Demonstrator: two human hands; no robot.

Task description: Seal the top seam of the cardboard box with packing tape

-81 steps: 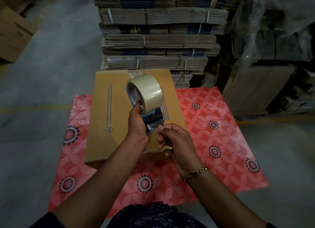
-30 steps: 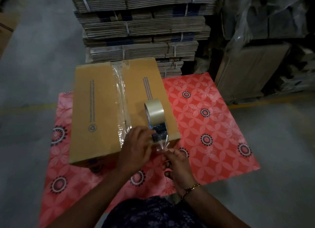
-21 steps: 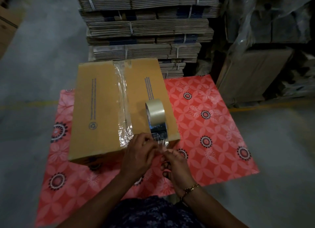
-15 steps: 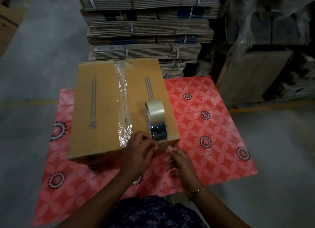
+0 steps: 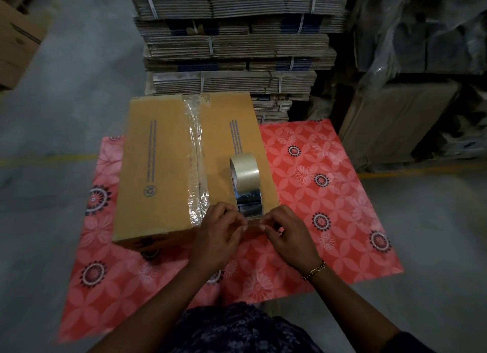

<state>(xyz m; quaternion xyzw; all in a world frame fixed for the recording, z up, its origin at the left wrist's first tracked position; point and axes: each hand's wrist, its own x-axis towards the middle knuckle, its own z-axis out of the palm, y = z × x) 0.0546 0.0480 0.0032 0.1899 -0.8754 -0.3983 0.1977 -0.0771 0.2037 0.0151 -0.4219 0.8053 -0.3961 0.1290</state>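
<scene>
A closed cardboard box point(image 5: 158, 168) lies on a red floral mat point(image 5: 329, 194). A wrinkled strip of clear tape point(image 5: 196, 155) runs along its top seam from the far edge to the near edge. A tape dispenser point(image 5: 245, 176) with a clear roll stands on the box's right flap, near the front edge. My left hand point(image 5: 221, 228) and my right hand point(image 5: 287, 234) meet at the box's near edge just in front of the dispenser. Each pinches one end of a short tape strip point(image 5: 253, 223) stretched between the fingertips.
Bundled stacks of flattened cartons point(image 5: 237, 49) rise right behind the box. A brown carton point(image 5: 390, 126) and plastic-wrapped goods point(image 5: 421, 36) stand at the right. Another carton point(image 5: 15, 44) sits at the far left on the grey concrete floor.
The dispenser has gone from my hands onto the box's right flap. My hands separated briefly, then came back to the box's near edge, pinching a short strip between them.
</scene>
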